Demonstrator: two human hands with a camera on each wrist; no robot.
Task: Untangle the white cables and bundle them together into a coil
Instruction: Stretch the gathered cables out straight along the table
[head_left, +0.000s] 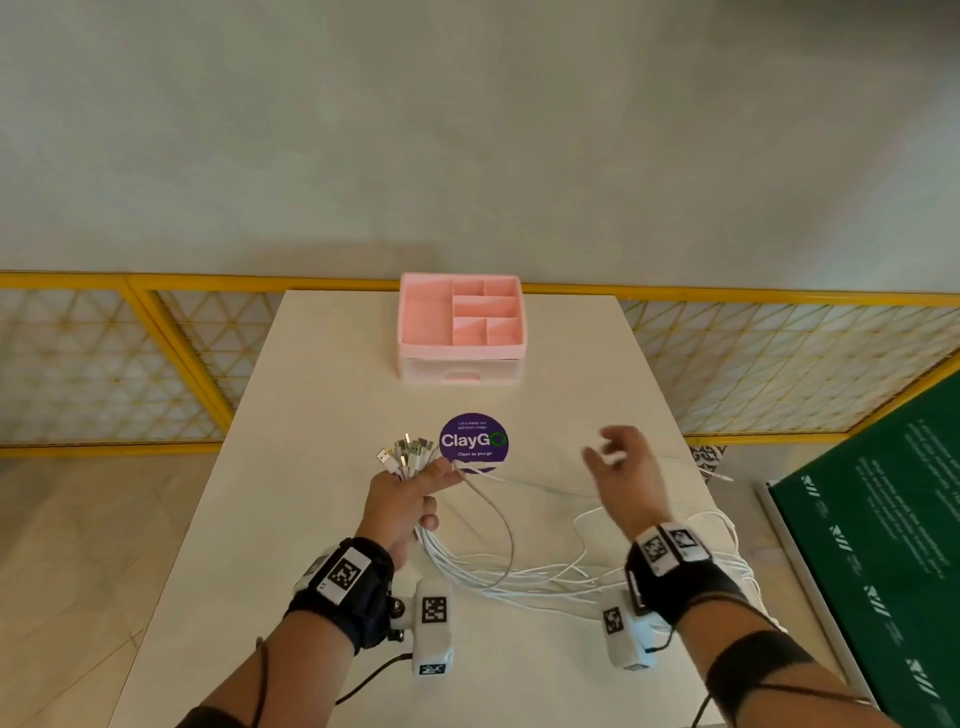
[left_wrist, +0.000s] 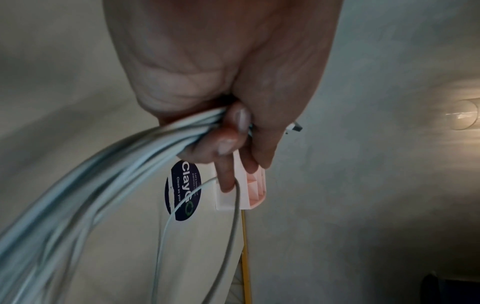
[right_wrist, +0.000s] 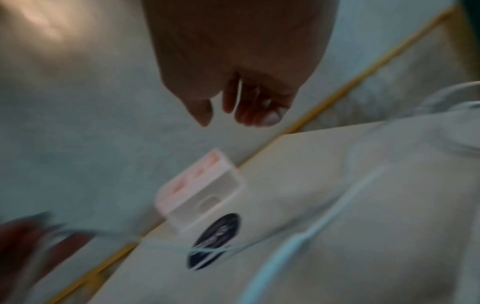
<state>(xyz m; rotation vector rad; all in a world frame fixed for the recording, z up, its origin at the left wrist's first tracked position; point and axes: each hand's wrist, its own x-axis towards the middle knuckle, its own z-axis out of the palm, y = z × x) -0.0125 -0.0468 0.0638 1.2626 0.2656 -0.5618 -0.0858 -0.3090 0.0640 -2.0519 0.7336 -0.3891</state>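
My left hand (head_left: 410, 499) grips a bundle of white cables (head_left: 519, 577) in its fist just above the white table (head_left: 322, 415). The USB plugs (head_left: 405, 452) fan out past its knuckles. In the left wrist view my left hand (left_wrist: 233, 133) has its fingers curled round the cables (left_wrist: 103, 174), and one thin strand loops over its index finger. The loose lengths trail right in a tangle along the table. My right hand (head_left: 618, 457) hovers above them, blurred, fingers loosely curled. In the right wrist view my right hand (right_wrist: 233, 107) shows nothing plainly held.
A pink desk organiser (head_left: 460, 364) with open compartments and a drawer stands at the table's far end. A round purple ClayGo sticker (head_left: 474, 441) lies beside my left hand. A yellow lattice fence (head_left: 156, 364) runs behind, and a green board (head_left: 883, 519) leans at the right.
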